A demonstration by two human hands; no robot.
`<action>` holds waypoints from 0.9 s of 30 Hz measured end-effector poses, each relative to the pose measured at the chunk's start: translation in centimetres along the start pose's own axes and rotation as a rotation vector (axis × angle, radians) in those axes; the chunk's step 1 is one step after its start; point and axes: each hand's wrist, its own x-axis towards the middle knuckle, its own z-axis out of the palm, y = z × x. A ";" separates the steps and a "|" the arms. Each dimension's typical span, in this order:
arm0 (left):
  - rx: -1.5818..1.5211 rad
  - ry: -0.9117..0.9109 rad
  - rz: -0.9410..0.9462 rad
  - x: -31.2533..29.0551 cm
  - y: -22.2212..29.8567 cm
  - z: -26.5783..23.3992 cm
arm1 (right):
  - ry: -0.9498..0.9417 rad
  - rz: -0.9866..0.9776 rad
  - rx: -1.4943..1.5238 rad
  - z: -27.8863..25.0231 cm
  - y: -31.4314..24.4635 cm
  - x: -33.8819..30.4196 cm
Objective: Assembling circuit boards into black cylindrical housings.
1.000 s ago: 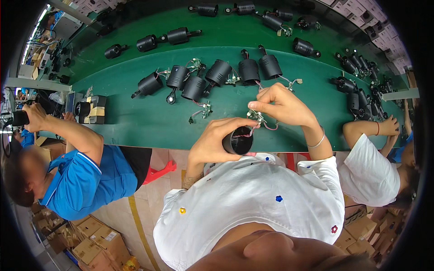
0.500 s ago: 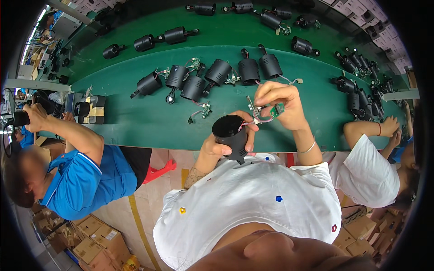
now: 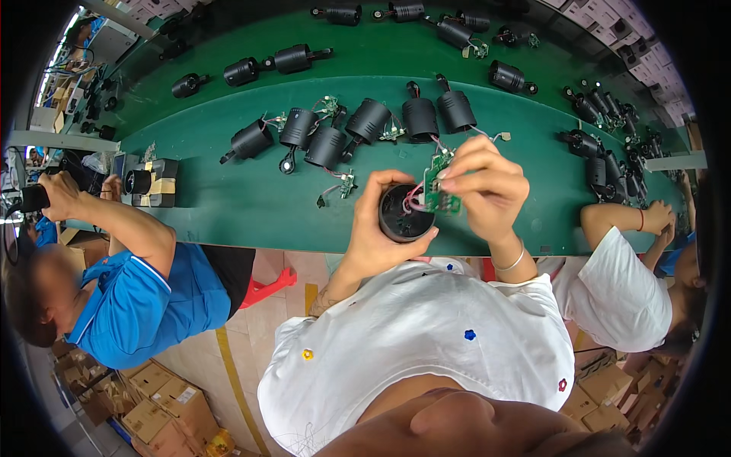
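Observation:
My left hand [image 3: 376, 228] is wrapped round a black cylindrical housing [image 3: 396, 230], its open mouth turned up toward me. Thin pink and white wires [image 3: 413, 199] run out of that mouth to a green circuit board [image 3: 439, 186]. Between the thumb and fingers of my right hand [image 3: 487, 186] the board is pinched just right of the opening, tilted and outside the housing. Beyond my hands, a row of similar black housings [image 3: 326, 146] lies on the green bench, several with boards and wires hanging out.
The green bench [image 3: 259, 206] has a raised far strip [image 3: 358, 49] carrying more housings. A black block with tan tape [image 3: 161, 183] stands at the left. Co-workers sit on both sides, one in a blue shirt [image 3: 156, 297], one in a white sleeve [image 3: 628, 293]. More housings [image 3: 605, 171] crowd the right.
The housing has turned so its mouth faces me more, and my left hand's grip has shifted round it. My right hand has brought the board close to the opening and turned it flat-side on.

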 end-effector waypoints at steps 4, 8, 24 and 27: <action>0.043 0.020 0.071 0.1 -0.3 0.0 | -0.084 -0.043 -0.103 0.8 -1.1 0.0; 0.063 0.041 0.093 0.4 0.0 -0.1 | -0.156 -0.074 -0.186 1.4 -1.4 -0.3; 0.134 0.088 0.191 0.8 0.3 -0.4 | -0.273 0.044 -0.147 1.9 -2.2 -0.6; 0.151 0.081 0.217 0.7 0.1 -0.4 | -0.301 0.054 -0.155 1.8 -2.3 -0.5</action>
